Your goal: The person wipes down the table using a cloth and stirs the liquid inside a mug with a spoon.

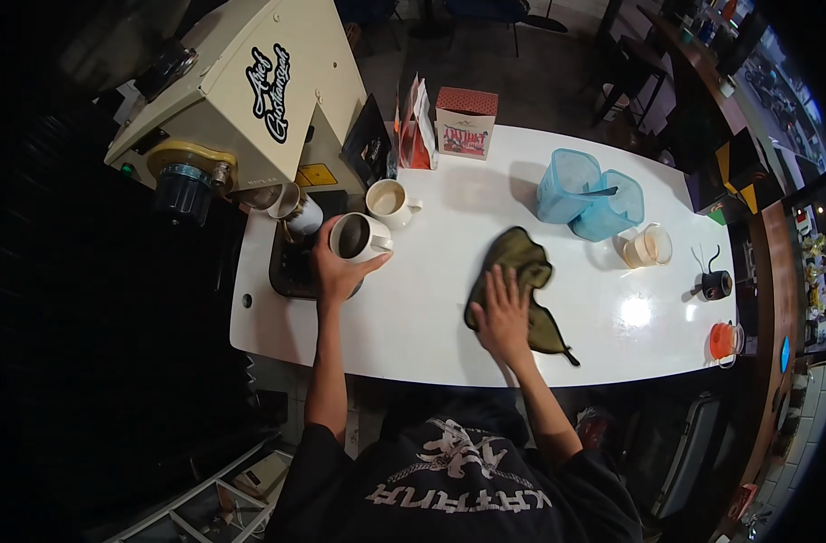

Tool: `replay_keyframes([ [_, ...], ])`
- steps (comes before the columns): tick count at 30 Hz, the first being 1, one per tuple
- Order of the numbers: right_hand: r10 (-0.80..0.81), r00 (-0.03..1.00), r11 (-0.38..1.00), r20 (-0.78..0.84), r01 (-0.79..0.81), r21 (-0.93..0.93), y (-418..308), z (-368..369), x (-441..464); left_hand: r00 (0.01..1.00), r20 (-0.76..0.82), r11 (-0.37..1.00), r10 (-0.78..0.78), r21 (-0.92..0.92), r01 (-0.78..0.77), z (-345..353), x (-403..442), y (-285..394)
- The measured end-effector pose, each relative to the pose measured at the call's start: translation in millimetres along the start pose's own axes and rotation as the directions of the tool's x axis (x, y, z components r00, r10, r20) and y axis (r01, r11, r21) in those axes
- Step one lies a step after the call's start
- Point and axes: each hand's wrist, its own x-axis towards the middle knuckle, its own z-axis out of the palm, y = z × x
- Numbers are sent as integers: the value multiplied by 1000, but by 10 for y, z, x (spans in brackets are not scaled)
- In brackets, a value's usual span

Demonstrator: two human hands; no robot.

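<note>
My left hand (336,268) is wrapped round a white mug (373,246) with a dark inside, above the edge of a black tray (289,262). Behind that mug stands a second white mug (391,204), its handle to the right. Flat on an olive green cloth (519,256) with black edging lies my right hand (503,312), its fingers spread. The cloth rests on the white table (431,314). A patterned cup (299,215) is beneath the spout of the cream machine (223,100), left of my left hand.
Two blue translucent containers (567,185) stand at the back right, near a glass vessel (646,248). Farther right are a small black kettle (716,285) and a glass with red contents (722,340). A box (467,124) and red-white bags (419,127) line the back edge.
</note>
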Motion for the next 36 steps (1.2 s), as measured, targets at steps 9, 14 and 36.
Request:
replay_keyframes([
  [9, -389, 920, 916, 45, 382, 124, -875, 571, 766, 998, -36, 995, 56, 89, -52, -20, -84, -128],
  [14, -410, 900, 909, 146, 390, 150, -1099, 593, 949, 997, -49, 997, 53, 59, -50, -42, -137, -129],
  [36, -266, 937, 960, 226, 236, 150, -46, -155, -543, 992, 77, 985, 96, 138, -106, 367, -49, -339],
])
